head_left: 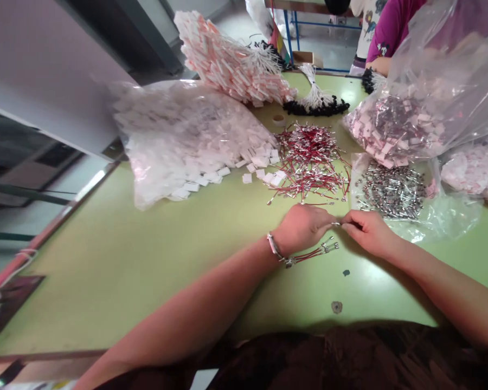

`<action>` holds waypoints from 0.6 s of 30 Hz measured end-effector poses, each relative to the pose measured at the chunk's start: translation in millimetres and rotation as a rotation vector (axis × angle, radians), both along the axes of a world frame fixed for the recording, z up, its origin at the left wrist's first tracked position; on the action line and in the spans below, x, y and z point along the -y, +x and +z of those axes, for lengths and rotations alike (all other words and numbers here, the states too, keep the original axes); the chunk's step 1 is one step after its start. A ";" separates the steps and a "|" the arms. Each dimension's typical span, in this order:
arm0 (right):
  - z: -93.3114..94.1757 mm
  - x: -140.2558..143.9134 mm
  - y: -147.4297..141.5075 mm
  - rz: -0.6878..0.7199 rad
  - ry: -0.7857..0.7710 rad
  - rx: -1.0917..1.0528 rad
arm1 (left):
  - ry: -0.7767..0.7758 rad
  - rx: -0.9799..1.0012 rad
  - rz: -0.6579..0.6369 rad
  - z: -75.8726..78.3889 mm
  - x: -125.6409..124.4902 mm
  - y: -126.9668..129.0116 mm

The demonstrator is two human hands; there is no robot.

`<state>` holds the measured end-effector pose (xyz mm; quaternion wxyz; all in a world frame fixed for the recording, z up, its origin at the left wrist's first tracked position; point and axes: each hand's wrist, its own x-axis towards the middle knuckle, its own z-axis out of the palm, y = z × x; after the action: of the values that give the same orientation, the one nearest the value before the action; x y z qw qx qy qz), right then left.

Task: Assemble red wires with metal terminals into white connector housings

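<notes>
Single head camera, worn by person; scene viewed from above near side of green tabletop (pixel 146 260), faced forward and down. Wearer's dark garment (pixel 325 357) cropped along near edge. Left hand (pixel 303 227) and right hand (pixel 368 230) seen at close range, right of centre. Tabletop covered to far edge; purple sleeve (pixel 392 30) caught beyond, far right.

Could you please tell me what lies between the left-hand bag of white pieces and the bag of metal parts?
In the head view, a pile of red wires lies there, with loose white pieces on its left side.
</notes>
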<state>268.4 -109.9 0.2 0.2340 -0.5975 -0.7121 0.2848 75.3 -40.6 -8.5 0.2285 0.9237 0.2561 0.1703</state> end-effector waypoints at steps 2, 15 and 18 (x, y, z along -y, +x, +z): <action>-1.3 3.0 -5.9 0.000 0.030 0.068 | -0.065 0.061 -0.017 6.8 -5.3 -2.4; 9.5 -24.1 29.4 -0.194 0.204 0.597 | -0.765 0.494 0.476 12.4 -11.3 0.3; 7.0 -34.4 36.8 -0.204 0.141 0.705 | -0.942 0.428 0.425 6.9 -11.9 2.9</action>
<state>305.3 -75.5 7.2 0.0421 -0.7092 -0.7037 -0.0129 78.1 -28.7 -1.5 0.6240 0.5947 0.4330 0.2636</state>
